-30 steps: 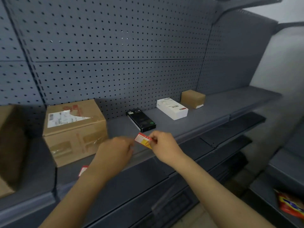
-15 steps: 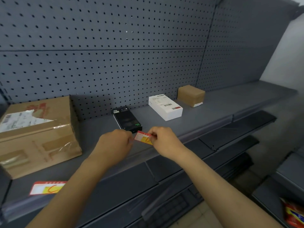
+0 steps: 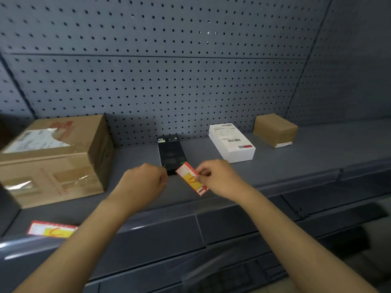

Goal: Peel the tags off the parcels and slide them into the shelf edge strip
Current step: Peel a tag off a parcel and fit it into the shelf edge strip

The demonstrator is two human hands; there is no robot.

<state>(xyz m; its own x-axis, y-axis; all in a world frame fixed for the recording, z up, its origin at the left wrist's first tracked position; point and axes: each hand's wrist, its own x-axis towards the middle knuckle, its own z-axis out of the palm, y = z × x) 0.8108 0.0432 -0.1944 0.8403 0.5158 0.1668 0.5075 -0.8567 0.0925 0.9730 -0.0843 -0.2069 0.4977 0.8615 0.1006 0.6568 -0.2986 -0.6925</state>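
Note:
A red, white and yellow tag (image 3: 189,177) is pinched in my right hand (image 3: 218,178) above the front of the grey shelf (image 3: 296,157). The tag is tilted, its upper end toward a black parcel (image 3: 170,152). My left hand (image 3: 143,182) is closed just left of the tag, apart from it, with nothing visible in it. A second tag (image 3: 51,229) sits at the shelf edge strip (image 3: 148,227) at the lower left, in front of a large cardboard parcel (image 3: 55,159). A white parcel (image 3: 231,142) and a small brown parcel (image 3: 275,130) lie further right.
A perforated grey back panel (image 3: 169,81) rises behind the shelf. Lower shelves (image 3: 317,208) step out below and to the right. A dark upright divider (image 3: 8,208) stands at the far left beside the large parcel.
The view has shifted right and closer. My left hand has let go of the tag, which now tilts steeply in my right hand alone.

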